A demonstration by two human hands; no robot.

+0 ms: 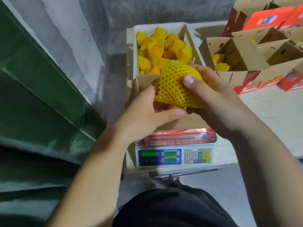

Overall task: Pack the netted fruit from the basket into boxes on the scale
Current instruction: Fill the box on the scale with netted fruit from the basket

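Against a grey concrete wall, gripping one netted fruit (177, 84) between left hand (147, 112) and right hand (213, 102), fingers curled round it, above the box (185, 122) on the scale (174, 157), near the basket (135, 51).

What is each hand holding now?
Left hand: grips the netted fruit from below.
Right hand: grips the same fruit, thumb on top.

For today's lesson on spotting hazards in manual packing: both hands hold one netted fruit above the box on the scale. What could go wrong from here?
1. The netted fruit sits in a loose foam net; the left hand and right hand may grip net only, letting it slip out.
2. The hands hide the box, so fruit may land hard.
3. Pressing on the box could skew the scale.
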